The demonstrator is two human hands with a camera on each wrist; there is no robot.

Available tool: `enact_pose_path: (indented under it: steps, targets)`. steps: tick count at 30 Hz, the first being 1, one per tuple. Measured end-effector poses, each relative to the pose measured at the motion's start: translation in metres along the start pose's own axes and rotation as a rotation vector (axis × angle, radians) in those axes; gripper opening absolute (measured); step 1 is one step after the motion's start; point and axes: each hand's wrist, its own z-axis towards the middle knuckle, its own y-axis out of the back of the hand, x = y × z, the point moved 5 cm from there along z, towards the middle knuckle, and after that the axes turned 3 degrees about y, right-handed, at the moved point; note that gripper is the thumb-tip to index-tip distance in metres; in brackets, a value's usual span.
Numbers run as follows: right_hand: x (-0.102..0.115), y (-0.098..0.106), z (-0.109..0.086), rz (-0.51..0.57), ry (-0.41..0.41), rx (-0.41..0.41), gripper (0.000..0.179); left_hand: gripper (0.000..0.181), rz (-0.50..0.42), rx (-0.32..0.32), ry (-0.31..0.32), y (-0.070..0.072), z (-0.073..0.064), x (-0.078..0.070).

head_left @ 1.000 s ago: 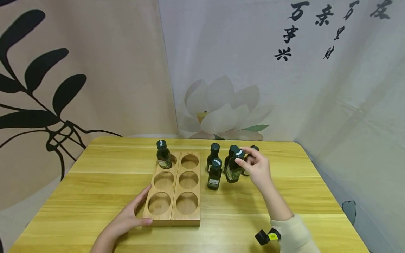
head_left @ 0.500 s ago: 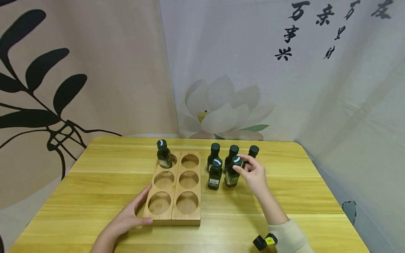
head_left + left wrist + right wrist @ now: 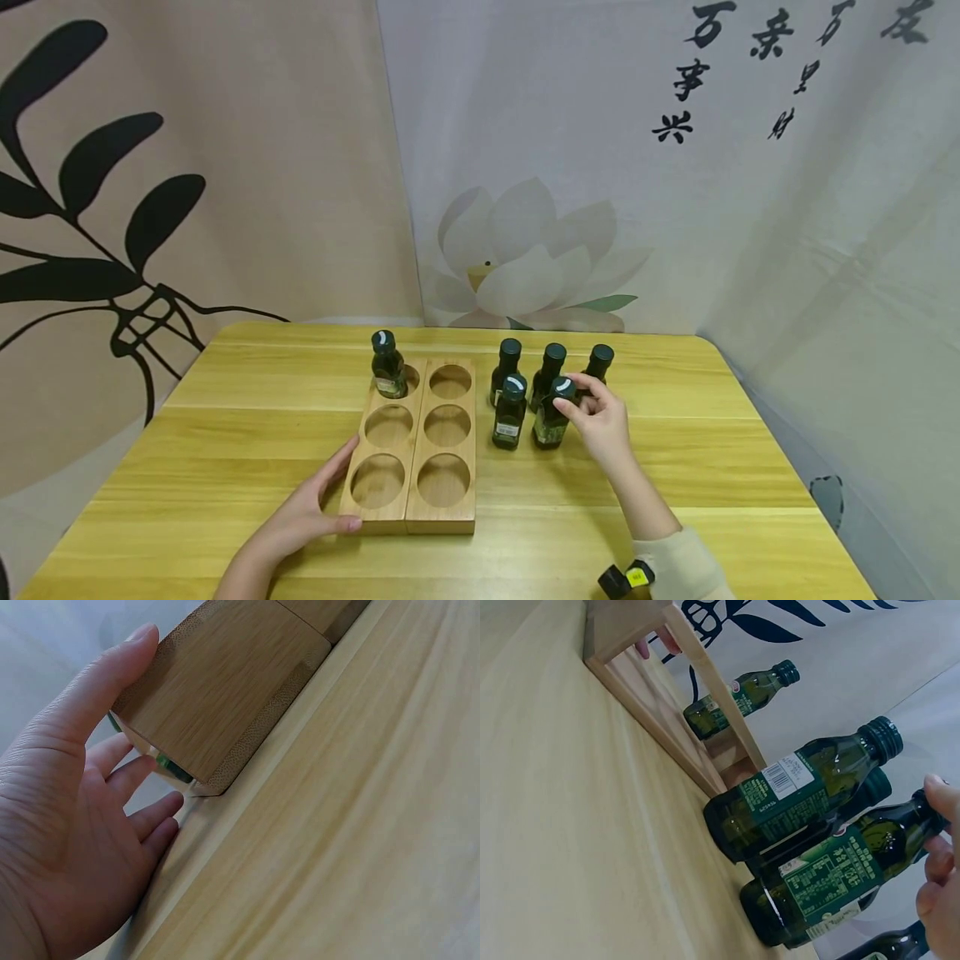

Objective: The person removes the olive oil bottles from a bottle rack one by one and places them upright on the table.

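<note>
My right hand (image 3: 604, 423) pinches a dark green glass bottle (image 3: 551, 429) at its cap between thumb and fingers. The bottle stands upright, its green label facing the right wrist camera (image 3: 832, 877). My left hand (image 3: 303, 512) rests against the near left corner of a wooden holder (image 3: 440, 527) with round recesses, thumb at the front end and fingers along the left side. In the left wrist view those fingers (image 3: 161, 814) are loosely extended beside the wood. One bottle (image 3: 388, 368) stands in the holder's far left recess; the other recesses hold nothing.
Beside the held bottle stands another bottle (image 3: 509, 414). Behind them are three more: one at left (image 3: 507, 367), a middle bottle (image 3: 551, 367) and a right-hand bottle (image 3: 601, 360), partly hidden by the hand. All stand on the wooden table (image 3: 750, 517), with a printed cloth backdrop (image 3: 637, 208) behind.
My right hand has lowered the pinched bottle and brought it slightly nearer, beside the front bottle. My left hand and the wooden holder have stayed in place.
</note>
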Motion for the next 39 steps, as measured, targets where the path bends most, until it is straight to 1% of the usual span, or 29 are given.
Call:
enact_pose_path:
  steps: [7,10,14,21,24,30,35,39]
  targets:
    - [-0.002,0.0,0.0,-0.01,-0.003,0.009,0.039,0.106,0.003,0.002,-0.009,0.0,0.0,0.0]
    - [0.001,0.002,-0.001,-0.016,0.016,0.012,0.042,0.105,0.002,0.004,-0.008,0.0,0.0,0.001]
    - [0.01,0.005,0.001,-0.011,0.075,-0.009,0.042,0.105,0.001,0.001,0.001,0.0,0.0,0.001]
    - [0.037,0.01,0.005,-0.032,0.208,-0.064,0.038,0.105,-0.004,-0.008,0.009,-0.001,-0.001,0.001]
    - [0.047,0.009,0.006,-0.003,0.238,-0.067,0.038,0.105,0.0,-0.012,0.011,-0.001,-0.001,0.002]
    - [0.065,0.001,0.009,0.064,0.261,-0.044,0.039,0.105,0.006,-0.014,0.008,-0.001,-0.001,0.002]
    - [0.077,-0.011,0.014,0.078,0.255,-0.025,0.04,0.104,0.007,-0.009,0.007,0.0,0.0,0.002]
    - [0.087,-0.024,0.016,0.087,0.265,0.01,0.04,0.105,0.013,-0.01,0.003,0.0,0.0,0.002]
